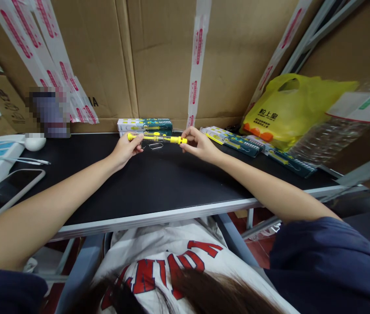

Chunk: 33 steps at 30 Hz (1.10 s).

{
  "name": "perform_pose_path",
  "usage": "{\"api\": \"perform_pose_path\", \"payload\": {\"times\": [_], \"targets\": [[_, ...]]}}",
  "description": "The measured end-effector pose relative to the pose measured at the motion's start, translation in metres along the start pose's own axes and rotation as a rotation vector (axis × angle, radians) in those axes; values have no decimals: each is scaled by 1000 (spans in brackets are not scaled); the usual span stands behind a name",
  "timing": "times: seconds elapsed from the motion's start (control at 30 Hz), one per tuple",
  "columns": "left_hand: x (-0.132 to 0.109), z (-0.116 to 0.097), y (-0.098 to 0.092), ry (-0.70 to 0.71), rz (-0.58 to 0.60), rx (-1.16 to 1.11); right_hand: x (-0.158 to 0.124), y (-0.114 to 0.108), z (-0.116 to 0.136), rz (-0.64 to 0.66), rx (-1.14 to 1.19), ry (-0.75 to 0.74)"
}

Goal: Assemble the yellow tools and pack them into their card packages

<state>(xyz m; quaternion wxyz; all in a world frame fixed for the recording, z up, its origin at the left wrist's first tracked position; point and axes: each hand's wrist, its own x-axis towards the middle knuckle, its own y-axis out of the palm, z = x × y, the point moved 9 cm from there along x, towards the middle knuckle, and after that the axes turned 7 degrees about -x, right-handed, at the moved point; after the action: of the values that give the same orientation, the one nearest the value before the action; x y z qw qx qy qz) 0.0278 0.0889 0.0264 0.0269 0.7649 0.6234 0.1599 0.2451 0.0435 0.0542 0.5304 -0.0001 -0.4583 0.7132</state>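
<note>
While my left hand [127, 150] and right hand [201, 146] each pinch closed on one end, the slim clear tube [163, 138] with bright yellow fittings sits just before the green-and-white box [144, 125]. Right of that box, a yellow bag [299, 104] reads "粒上皇"; behind and left, cardboard [158, 56] shows "IA".

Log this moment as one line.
left hand: holds yellow tube, left end | right hand: holds right end | small carton: behind tube | yellow bag: right
</note>
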Motion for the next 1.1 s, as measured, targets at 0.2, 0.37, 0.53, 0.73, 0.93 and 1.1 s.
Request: {"api": "perform_pose_path", "payload": {"times": [0.2, 0.37, 0.53, 0.73, 0.93, 1.1], "targets": [[1, 1, -1, -7, -5, 0, 1, -8, 0, -73, -86, -9], [1, 1, 0, -10, 7, -5, 2, -10, 0, -102, -27, -22], [0, 0, 1, -4, 15, -6, 0, -6, 0, -54, 86, -3], [3, 0, -2, 1, 11, -1, 1, -5, -6, -22, 165, -10], [2, -1, -2, -4, 3, -2, 0, -3, -4, 8, 191, -10], [1, -1, -2, -15, -18, 6, -1, -2, 0, 11, 165, -6]]}}
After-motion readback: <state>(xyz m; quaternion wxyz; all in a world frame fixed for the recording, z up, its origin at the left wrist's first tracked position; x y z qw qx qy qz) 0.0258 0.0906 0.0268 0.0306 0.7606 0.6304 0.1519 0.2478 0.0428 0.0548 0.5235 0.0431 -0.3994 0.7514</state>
